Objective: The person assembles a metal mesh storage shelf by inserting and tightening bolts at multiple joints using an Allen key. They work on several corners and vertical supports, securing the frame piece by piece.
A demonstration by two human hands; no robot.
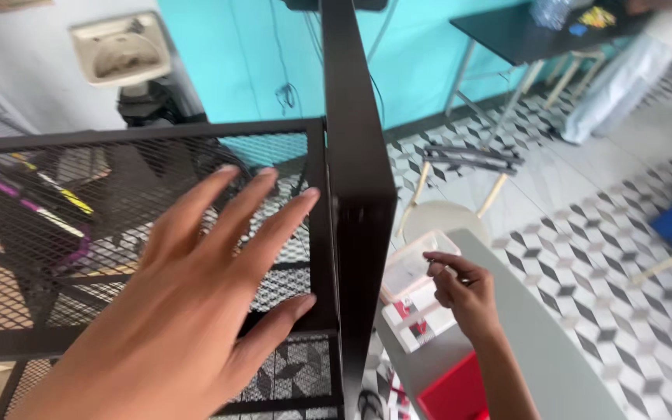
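My left hand (196, 288) is spread flat with fingers apart against a black metal mesh panel (48, 233), close to the black upright post (355, 155) of the frame. It holds nothing. My right hand (460, 292) hovers lower right, fingers curled with thumb and fingertips pinched together over a clear plastic box (410, 268); whether something small sits between the fingers cannot be made out. Under the box lies a white and red package (414, 319) on a grey table (538, 342).
A red box (453, 393) sits at the grey table's near edge. A round white stool (449, 218) stands on the patterned tile floor. A wall sink (118, 50) hangs at the back left. A person (631, 62) stands by a dark table (507, 31) at the back right.
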